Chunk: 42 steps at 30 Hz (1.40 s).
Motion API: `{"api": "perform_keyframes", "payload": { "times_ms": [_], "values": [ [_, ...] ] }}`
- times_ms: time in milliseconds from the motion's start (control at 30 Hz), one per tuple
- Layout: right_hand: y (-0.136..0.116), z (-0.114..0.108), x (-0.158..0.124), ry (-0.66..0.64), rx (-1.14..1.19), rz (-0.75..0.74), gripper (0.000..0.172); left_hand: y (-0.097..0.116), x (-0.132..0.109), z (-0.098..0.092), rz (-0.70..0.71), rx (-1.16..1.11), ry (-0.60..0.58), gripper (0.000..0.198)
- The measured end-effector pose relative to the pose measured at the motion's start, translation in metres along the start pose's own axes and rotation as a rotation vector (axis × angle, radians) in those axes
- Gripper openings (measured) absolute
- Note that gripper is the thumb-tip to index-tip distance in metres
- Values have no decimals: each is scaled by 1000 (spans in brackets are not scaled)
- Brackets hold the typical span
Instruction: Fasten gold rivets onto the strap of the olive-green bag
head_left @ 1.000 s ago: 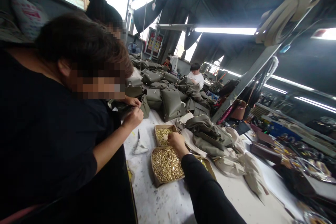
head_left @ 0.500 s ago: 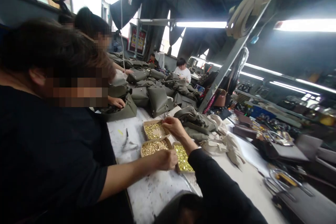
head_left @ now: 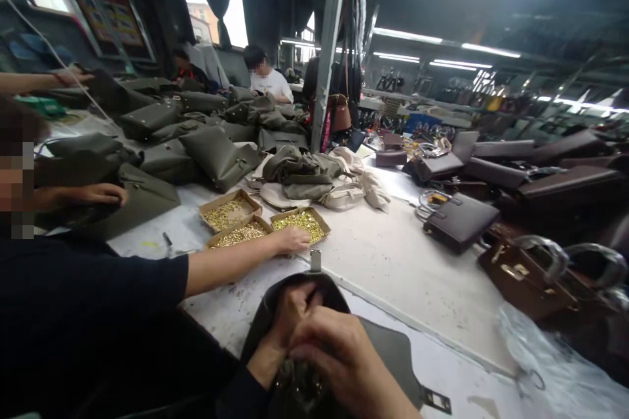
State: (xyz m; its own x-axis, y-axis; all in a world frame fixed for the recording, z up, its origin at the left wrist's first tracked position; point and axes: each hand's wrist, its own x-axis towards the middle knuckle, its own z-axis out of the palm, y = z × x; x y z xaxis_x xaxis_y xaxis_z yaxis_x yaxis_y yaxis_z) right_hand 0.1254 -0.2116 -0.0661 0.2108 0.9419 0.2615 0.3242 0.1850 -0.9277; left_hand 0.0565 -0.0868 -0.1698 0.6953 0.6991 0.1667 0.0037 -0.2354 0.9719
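An olive-green handbag [head_left: 388, 347] lies open before me at the bottom of the view, with metal clasp plates on its straps. Inside its mouth is my left hand [head_left: 289, 314], fingers bent and gripping the bag, partly covered by my other hand. My right hand [head_left: 339, 344] is closed in a pinch over the opening, against the left one; whatever its fingertips hold is hidden. Beyond the bag stand three shallow cardboard boxes of small gold-coloured metal pieces: a left box [head_left: 228, 209], a front box [head_left: 240, 234] and a right box [head_left: 319, 226].
A co-worker's hand [head_left: 293, 239] reaches into the right box; their other hand [head_left: 103, 194] rests on an olive bag. More olive bags [head_left: 216, 150] are heaped behind, beside cloth pieces [head_left: 339, 190]. Brown handbags [head_left: 459, 222] and clear plastic [head_left: 555, 347] lie to the right.
My right hand has left the far box and come back to the bag. My view has turned right and down. The co-worker's hand has moved to the right box.
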Motion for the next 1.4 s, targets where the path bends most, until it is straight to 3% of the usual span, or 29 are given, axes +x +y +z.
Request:
{"api": "perform_keyframes", "payload": {
  "times_ms": [167, 367, 567, 867, 1033, 1400],
  "values": [
    [38, -16, -15, 255, 90, 73, 9, 24, 6, -3, -12, 209, -153, 25],
    [41, -21, -22, 317, 7, 18, 11, 45, -11, -16, 5, 258, -249, 32],
    [45, -21, -28, 384, 13, 30, 10, 56, -19, -15, -6, 249, -246, 30],
    [52, -27, -33, 425, 139, 90, 6, 68, -25, -4, -23, 242, -122, 29],
    [54, -31, -37, 423, 175, -8, 10, 72, -30, -2, 104, 304, -127, 22],
    [61, -27, -45, 509, 120, -13, 10, 63, -32, 4, 365, 440, -44, 19]
  ]
}}
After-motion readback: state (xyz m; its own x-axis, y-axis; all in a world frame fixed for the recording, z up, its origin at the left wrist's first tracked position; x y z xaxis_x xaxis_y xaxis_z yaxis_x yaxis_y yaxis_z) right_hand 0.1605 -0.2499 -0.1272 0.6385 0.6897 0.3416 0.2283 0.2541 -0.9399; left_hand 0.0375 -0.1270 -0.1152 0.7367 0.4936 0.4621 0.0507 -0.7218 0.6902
